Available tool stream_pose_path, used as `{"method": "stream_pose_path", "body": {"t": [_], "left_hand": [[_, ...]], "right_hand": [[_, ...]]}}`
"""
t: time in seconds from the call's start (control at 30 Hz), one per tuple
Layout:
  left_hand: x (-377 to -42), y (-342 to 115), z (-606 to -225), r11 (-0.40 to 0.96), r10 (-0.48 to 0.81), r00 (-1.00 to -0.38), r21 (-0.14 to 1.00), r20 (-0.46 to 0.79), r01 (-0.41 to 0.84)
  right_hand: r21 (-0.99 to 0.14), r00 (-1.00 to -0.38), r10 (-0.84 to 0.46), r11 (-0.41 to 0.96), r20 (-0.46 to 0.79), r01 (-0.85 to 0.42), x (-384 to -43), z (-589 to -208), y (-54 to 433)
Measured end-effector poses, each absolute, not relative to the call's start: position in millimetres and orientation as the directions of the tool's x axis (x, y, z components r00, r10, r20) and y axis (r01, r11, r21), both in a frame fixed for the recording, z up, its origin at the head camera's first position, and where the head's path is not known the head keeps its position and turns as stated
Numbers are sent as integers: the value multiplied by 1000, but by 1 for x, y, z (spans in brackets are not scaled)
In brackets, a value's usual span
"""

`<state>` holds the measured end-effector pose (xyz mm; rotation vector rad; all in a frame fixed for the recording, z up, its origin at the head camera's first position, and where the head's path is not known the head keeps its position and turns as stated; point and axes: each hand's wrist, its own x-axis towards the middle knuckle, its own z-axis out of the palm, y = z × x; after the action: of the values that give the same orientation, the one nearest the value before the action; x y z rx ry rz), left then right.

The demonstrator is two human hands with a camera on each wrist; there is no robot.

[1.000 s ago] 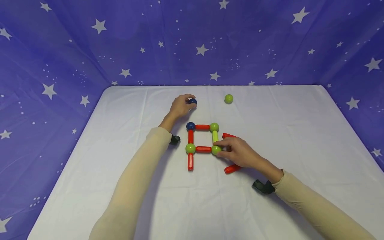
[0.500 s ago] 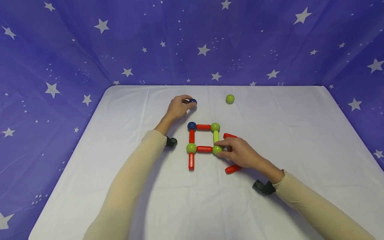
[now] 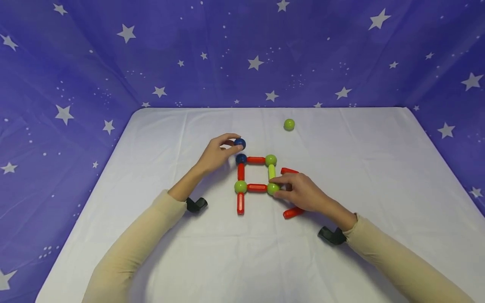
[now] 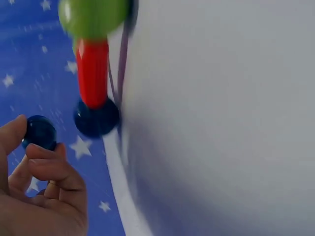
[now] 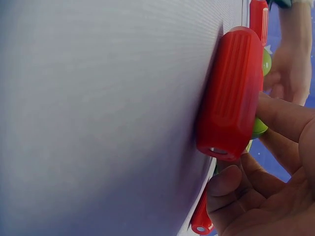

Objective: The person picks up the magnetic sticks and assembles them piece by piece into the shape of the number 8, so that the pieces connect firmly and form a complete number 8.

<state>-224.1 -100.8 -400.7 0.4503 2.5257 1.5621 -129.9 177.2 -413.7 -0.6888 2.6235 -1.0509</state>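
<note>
Left hand (image 3: 217, 155) pinches the dark-blue ball (image 3: 240, 142), just beyond the blue corner ball (image 3: 241, 159) of the stick-and-ball square (image 3: 256, 160)! Glossy, round, it looks hard, likely light and slippery; best taken across its middle. And the right hand (image 3: 304, 192)? Clamped on the green ball (image 3: 272, 189) at the square's near-right corner.
</note>
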Motion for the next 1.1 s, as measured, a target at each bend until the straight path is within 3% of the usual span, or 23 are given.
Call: {"method": "stream_pose_path", "body": {"t": [0.37, 0.7, 1.1], "left_hand": [[-164, -128, -395, 342, 476, -878, 931, -55, 127], [-138, -143, -398, 392, 723, -685, 871, -93, 296], [-119, -141, -406, 398, 779, -601, 883, -181, 250]], "right_hand": [[-701, -863, -504, 629, -38, -337, -129, -410, 176], [-693, -864, -501, 638, -43, -336, -128, -411, 174], [-680, -870, -490, 659, -62, -322, -127, -409, 173]]}}
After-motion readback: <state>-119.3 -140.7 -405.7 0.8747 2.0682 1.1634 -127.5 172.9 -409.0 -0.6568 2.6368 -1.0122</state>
